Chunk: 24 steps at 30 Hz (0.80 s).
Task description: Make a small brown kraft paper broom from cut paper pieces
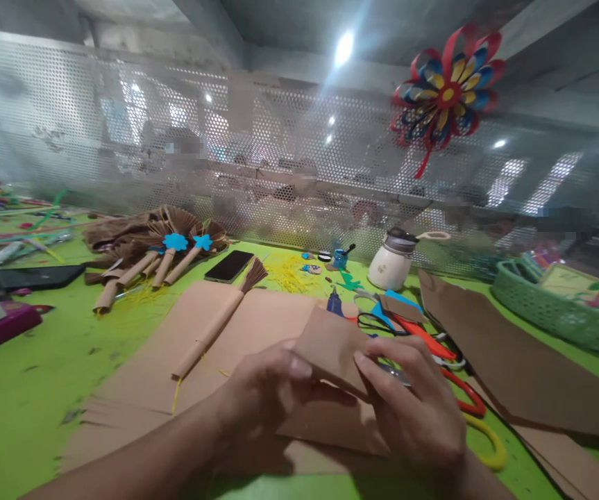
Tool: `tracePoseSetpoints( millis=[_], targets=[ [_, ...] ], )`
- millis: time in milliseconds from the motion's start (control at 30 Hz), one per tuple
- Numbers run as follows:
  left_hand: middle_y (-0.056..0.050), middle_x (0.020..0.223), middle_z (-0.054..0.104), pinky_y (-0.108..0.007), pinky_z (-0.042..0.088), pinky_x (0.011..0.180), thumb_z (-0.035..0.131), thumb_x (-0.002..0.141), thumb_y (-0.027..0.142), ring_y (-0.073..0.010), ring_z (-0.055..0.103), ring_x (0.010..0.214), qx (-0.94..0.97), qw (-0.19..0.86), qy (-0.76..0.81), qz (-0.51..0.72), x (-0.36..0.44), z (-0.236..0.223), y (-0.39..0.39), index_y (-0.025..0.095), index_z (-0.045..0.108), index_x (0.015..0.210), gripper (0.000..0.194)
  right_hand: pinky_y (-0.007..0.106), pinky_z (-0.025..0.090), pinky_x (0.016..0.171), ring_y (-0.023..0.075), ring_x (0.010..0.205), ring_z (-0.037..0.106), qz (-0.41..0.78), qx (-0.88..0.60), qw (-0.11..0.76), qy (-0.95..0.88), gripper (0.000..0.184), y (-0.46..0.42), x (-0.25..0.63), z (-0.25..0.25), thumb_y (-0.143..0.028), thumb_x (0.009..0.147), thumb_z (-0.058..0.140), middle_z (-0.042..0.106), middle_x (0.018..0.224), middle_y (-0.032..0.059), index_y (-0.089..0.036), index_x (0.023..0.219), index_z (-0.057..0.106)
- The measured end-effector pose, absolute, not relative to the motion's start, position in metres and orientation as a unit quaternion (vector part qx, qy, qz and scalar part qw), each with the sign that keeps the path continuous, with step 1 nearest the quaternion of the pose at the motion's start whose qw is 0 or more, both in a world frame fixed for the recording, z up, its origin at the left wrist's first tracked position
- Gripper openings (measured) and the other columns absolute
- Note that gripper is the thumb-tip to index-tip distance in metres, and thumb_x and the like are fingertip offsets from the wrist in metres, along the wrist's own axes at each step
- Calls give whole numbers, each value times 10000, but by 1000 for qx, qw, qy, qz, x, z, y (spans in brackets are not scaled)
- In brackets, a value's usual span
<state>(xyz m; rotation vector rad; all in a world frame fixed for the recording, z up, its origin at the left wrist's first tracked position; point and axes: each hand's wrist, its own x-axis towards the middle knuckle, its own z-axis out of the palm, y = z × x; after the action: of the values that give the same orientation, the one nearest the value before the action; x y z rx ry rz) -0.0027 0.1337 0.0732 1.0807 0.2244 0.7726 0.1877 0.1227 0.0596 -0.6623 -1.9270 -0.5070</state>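
Folded paper (330,340): near middle, thumbs and fingers of left hand (257,396) and right hand (418,403) gripping it; it hides some left fingertips.
Yellow handle (494,444): right, crowding the right hand, partly hidden.
Paper broom (210,333): left, on a brown sheet (278,312).
Jar (389,265): far, right of middle.
Basket (518,302): far right, cut off.
Mesh screen (278,153): far; shapes behind blurred.

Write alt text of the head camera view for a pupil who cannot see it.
A person's left hand and right hand hold a piece of brown paper above a larger brown sheet on a green table. Beyond are a fringed paper roll, a phone and a white jar; a red, blue and yellow flower decoration appears above.
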Motion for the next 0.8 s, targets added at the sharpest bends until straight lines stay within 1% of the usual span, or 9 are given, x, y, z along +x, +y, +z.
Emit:
tracePoseSetpoints(
  millis=[67,133,267,367,433,500,600,700,800],
  targets=[
    [-55,948,646,-319,396,863,453,790,305,-201,555,941,440,787,138,409,-6,77,137,144,631,965,296,343,486,675,215,840,529,-197,-268,493,-804,305,123,186,64,31,710,552,590,921,114,-156,930,651],
    [-61,865,666,-285,411,820,535,803,310,-178,583,855,413,778,197,430,-8,79,142,125,659,878,235,361,484,699,228,867,516,-182,-264,481,-816,285,123,186,66,-3,698,580,582,955,117,-161,920,660],
    [-106,828,677,-328,433,767,608,781,329,-191,606,731,435,768,266,387,-5,74,148,91,658,962,303,374,467,756,230,921,514,-89,-284,481,-825,275,127,188,64,-47,735,559,555,1032,105,-199,936,670],
    [-96,834,678,-309,435,739,608,784,347,-180,601,721,449,744,288,402,-2,70,149,106,664,985,319,350,463,792,222,976,526,88,-370,524,-762,219,130,191,63,-123,806,518,555,1063,97,-207,953,656],
    [-81,821,679,-285,432,719,617,778,347,-168,592,716,467,724,305,405,0,70,147,117,676,974,308,327,471,770,208,931,553,249,-426,543,-679,171,132,193,64,-230,843,515,591,1009,85,-206,949,647],
    [-60,775,678,-267,427,697,626,770,340,-154,581,692,480,707,323,408,3,72,144,127,686,962,293,297,475,700,183,811,576,401,-455,523,-599,199,131,192,66,-333,843,531,626,893,66,-199,940,642],
    [-33,710,668,-247,420,671,615,778,332,-136,563,666,498,683,347,407,5,74,141,146,690,968,276,251,451,616,154,695,565,526,-465,469,-536,241,128,185,68,-377,753,648,645,775,50,-168,872,660],
    [-37,791,681,-252,422,703,600,787,323,-150,573,746,538,663,344,390,5,74,140,171,681,1007,279,216,419,568,127,637,543,569,-454,471,-498,218,126,180,67,-340,673,728,638,706,32,-145,747,668],
    [-49,965,676,-275,411,801,592,792,310,-177,571,890,587,635,335,375,3,73,143,189,672,1034,283,215,408,558,121,611,536,594,-434,496,-461,194,126,178,64,-312,666,737,622,663,21,-143,738,674]
  ],
)
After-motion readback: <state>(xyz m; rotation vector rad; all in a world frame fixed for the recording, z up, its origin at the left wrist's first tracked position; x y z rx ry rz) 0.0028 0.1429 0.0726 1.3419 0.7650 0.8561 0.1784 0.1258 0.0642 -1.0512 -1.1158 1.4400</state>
